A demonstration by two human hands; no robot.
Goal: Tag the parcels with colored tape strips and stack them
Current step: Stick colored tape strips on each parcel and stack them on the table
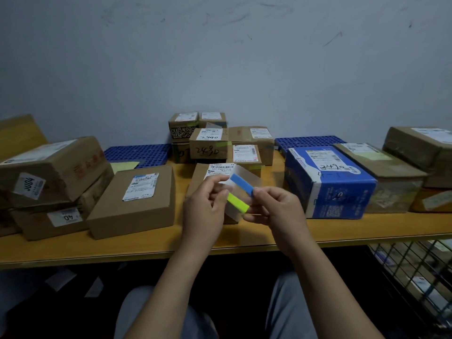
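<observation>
At the left of the frame a stack [49, 167] of brown parcels and a flat box [137, 204] just beside it lie on the table [122, 250]. I can see no colored strip on either, so much of the tagging looks undone. The step in hand appears to be peeling a strip off its backing. At lower centre the left hand [205, 206] pinches the left edge of a translucent sheet [235, 214], thumb and forefinger closed on it and the other fingers curled behind. The sheet carries a yellow strip [238, 203] low down and a blue strip [242, 183] above it. The right hand [276, 209] clamps thumb and forefinger on the blue strip's right end, its other fingers curled under the sheet. Whether that end is lifted I cannot tell. Next, the blue strip wants a steady pull clear of the sheet, then pressing onto the small parcel [198, 177] directly behind the hands. Further right stands a blue box [327, 182], with more boxes [391, 177] toward the right edge.
</observation>
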